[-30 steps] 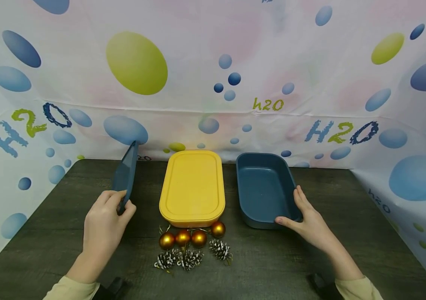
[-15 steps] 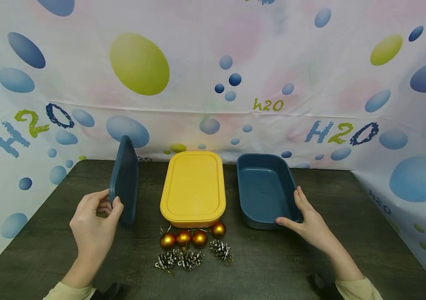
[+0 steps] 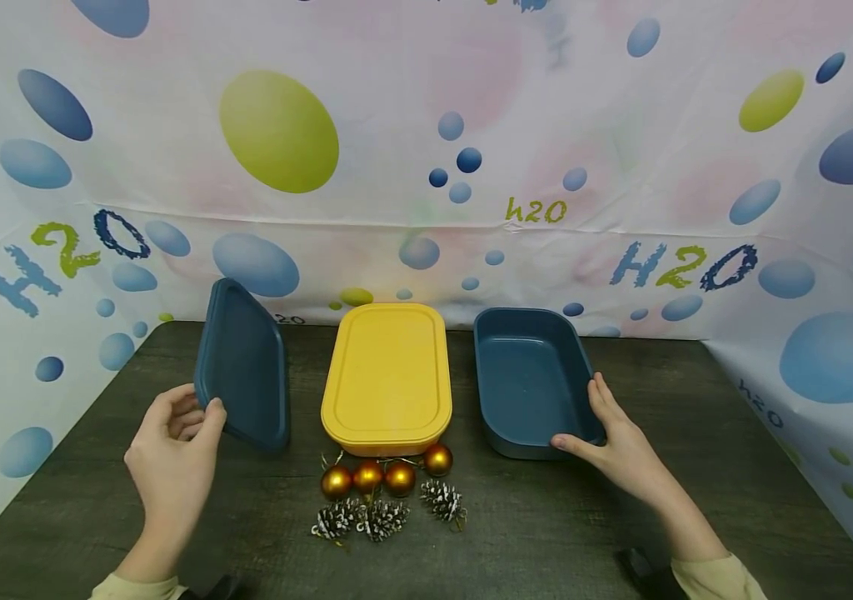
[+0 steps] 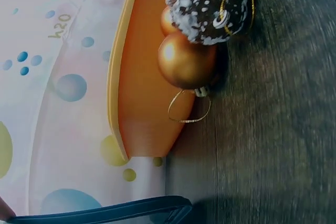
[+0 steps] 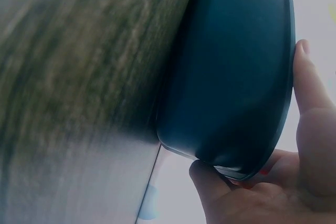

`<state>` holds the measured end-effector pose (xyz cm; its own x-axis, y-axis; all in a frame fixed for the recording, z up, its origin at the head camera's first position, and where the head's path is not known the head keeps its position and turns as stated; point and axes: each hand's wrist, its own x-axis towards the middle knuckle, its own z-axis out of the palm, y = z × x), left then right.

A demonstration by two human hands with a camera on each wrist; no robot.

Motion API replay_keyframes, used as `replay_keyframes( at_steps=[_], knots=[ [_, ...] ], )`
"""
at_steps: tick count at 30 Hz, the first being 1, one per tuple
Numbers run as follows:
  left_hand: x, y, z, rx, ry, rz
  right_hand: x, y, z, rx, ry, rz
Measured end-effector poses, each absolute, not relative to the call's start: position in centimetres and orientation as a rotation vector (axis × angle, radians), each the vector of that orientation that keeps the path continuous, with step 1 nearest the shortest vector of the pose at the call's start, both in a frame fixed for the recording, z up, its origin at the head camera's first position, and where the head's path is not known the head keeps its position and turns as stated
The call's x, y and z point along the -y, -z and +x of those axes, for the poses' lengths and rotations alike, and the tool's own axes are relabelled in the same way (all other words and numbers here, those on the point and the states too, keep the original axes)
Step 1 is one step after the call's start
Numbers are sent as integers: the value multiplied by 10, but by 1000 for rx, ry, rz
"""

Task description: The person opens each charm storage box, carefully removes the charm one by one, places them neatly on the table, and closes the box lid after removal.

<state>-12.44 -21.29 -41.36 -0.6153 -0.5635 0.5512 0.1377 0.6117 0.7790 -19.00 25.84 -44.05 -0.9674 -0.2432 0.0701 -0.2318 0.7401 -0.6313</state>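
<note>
A dark blue rectangular lid tilts up on its edge at the left of the table. My left hand pinches its near left corner between thumb and fingers. The left wrist view shows the lid's edge along the bottom. My right hand holds the near right corner of an open blue container, thumb over the front rim and fingers along the right side. Nothing lies inside the container. In the right wrist view, the container's outer wall fills the middle, with fingers bent at its corner.
Between the hands stands a yellow container with its lid on. Several gold baubles lie in a row before it, and nearer still are three frosted pine cones. A patterned cloth hangs behind the dark wooden table.
The lid has turned from nearly edge-on to show its broad face, while my left hand has shifted left and a little toward me. My right hand and the blue container have stayed in place.
</note>
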Motion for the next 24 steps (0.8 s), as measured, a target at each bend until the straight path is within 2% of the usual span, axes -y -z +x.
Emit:
replay_keyframes(
  at_steps=[4, 11, 24],
  knots=[
    [219, 414, -124, 1968, 1184, 406, -258, 440, -190, -2913, 1054, -395],
    [230, 417, -129, 1656, 1697, 551, -258, 440, -190, -2911, 1061, -392],
    [233, 424, -134, 1268, 2013, 637, -258, 439, -190, -2902, 1070, -387]
  ],
)
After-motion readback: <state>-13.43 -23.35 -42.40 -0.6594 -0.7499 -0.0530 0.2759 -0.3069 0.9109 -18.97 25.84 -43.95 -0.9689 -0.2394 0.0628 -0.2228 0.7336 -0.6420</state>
